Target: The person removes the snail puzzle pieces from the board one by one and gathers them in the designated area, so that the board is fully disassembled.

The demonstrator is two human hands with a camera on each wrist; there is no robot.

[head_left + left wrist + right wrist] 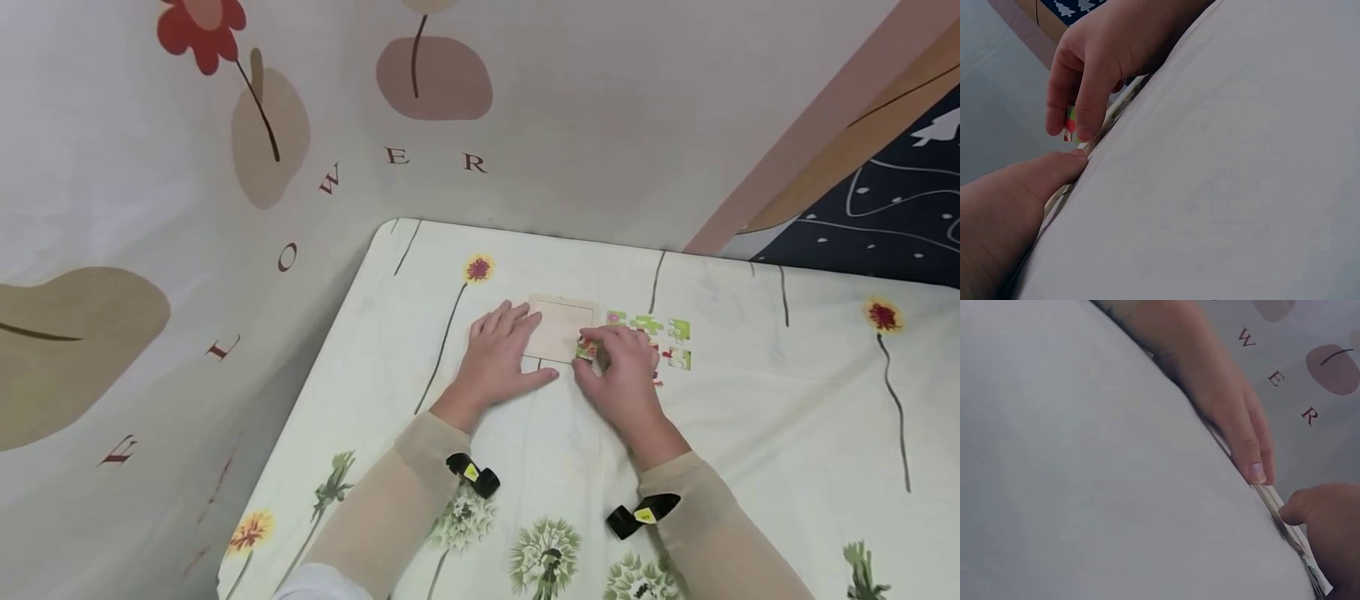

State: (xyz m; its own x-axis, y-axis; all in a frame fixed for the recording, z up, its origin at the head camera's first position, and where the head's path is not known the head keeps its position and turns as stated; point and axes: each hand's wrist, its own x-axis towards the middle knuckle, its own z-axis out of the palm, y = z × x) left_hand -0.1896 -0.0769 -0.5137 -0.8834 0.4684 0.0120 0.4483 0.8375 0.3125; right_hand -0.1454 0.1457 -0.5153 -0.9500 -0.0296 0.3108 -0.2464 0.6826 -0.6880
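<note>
A shallow square wooden puzzle tray lies on the table, its recess bare wood over most of its area. Fingers spread and straight, my left hand rests at the tray's left edge, the thumb stretched out along the near side. My right hand pinches a red and green puzzle piece between thumb and fingers over the tray's lower right corner. That piece also shows between the fingertips in the left wrist view. In the right wrist view the right hand hides it.
Several loose puzzle pieces lie right of the tray, some partly covered by the right hand. A flower-printed cloth covers the table. A printed fabric wall stands along the table's far and left edges.
</note>
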